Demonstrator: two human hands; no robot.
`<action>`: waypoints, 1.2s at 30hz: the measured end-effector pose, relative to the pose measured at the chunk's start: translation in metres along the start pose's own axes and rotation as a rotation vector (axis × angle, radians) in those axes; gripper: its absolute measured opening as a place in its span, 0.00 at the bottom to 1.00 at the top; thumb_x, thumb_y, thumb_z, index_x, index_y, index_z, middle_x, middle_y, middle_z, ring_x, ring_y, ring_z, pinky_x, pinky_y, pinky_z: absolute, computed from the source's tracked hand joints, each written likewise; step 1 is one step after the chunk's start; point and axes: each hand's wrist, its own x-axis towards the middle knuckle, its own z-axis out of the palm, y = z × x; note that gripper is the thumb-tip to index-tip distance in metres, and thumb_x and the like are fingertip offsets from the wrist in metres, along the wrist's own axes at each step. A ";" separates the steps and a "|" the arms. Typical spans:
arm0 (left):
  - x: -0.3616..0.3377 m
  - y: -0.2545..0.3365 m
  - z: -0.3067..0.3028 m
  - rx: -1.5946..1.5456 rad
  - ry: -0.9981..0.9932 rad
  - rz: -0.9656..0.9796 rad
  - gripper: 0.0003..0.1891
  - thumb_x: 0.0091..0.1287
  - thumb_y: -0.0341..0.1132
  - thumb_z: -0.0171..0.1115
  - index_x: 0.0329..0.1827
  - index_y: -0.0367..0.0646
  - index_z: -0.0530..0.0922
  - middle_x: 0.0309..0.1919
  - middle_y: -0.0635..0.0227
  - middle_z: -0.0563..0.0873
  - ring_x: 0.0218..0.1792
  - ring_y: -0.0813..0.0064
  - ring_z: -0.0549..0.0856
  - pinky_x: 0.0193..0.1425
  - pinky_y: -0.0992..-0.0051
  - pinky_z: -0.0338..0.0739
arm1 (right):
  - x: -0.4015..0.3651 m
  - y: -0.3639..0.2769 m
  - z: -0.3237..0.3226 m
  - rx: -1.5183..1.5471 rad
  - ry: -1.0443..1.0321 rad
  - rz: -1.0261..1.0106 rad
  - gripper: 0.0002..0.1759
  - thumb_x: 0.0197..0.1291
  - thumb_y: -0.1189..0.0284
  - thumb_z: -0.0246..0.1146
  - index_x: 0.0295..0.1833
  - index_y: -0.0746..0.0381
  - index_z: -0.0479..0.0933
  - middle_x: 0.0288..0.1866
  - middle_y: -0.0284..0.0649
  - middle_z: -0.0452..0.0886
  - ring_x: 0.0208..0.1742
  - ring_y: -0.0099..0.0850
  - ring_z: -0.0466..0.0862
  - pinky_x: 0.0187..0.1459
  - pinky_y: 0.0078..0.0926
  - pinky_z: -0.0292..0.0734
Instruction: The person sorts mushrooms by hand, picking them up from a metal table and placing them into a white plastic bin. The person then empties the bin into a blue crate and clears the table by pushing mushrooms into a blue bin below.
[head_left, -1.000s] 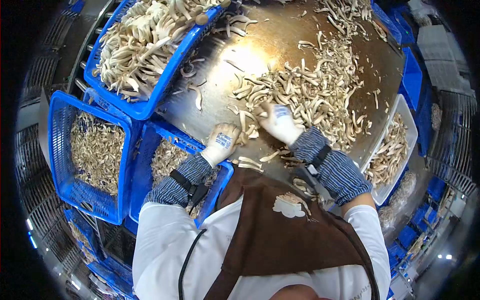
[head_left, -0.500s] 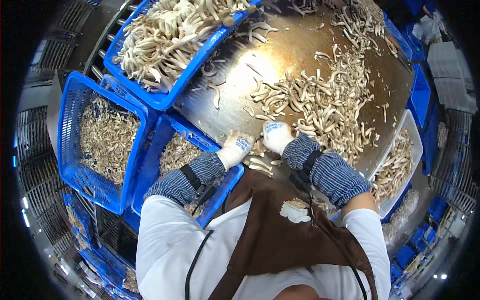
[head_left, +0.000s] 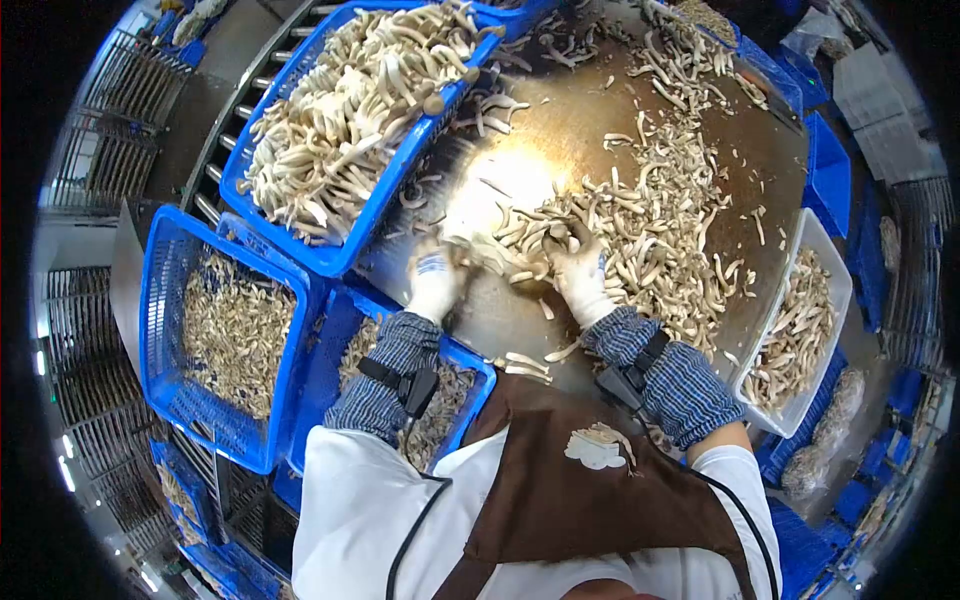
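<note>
My left hand (head_left: 434, 278), in a white glove, is over the left part of the metal table (head_left: 500, 310); its fingers are blurred, and what they hold, if anything, cannot be made out. My right hand (head_left: 577, 270), also gloved, reaches into the left side of the mushroom pile (head_left: 660, 220), its fingers curved apart among the mushrooms. Loose mushrooms lie between the two hands. A few long pieces (head_left: 525, 365) lie at the table edge near my apron.
A blue crate heaped with mushrooms (head_left: 340, 130) stands at the upper left. Below it are a blue basket of small pieces (head_left: 235, 335) and another blue crate (head_left: 470, 360). A white tub of mushrooms (head_left: 795, 330) is at the right, beside blue bins (head_left: 828, 175).
Both hands have moved forward from the near table edge. The left has gone left, the right slightly right, and the gap between them is wider. The right fingers have opened. The view has shifted.
</note>
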 end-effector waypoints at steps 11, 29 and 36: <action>0.038 -0.008 0.043 -0.417 0.040 -0.163 0.19 0.65 0.37 0.64 0.56 0.36 0.78 0.36 0.56 0.89 0.37 0.52 0.90 0.41 0.61 0.84 | 0.039 0.047 -0.095 0.126 0.138 0.299 0.30 0.59 0.66 0.67 0.61 0.75 0.72 0.45 0.50 0.84 0.42 0.37 0.85 0.42 0.32 0.83; 0.033 0.435 0.028 -1.103 -1.250 0.489 0.16 0.69 0.22 0.57 0.60 0.34 0.75 0.49 0.58 0.85 0.36 0.69 0.88 0.37 0.75 0.85 | -0.053 0.063 -0.303 0.891 0.574 -0.130 0.28 0.67 0.71 0.68 0.69 0.65 0.67 0.52 0.44 0.79 0.51 0.33 0.81 0.46 0.30 0.82; 0.002 0.728 0.057 -0.775 -1.213 0.803 0.20 0.67 0.34 0.68 0.58 0.33 0.76 0.39 0.61 0.85 0.38 0.77 0.84 0.36 0.77 0.82 | -0.064 0.000 -0.516 0.543 1.256 -0.097 0.28 0.70 0.70 0.64 0.71 0.64 0.66 0.56 0.44 0.78 0.51 0.33 0.81 0.49 0.29 0.79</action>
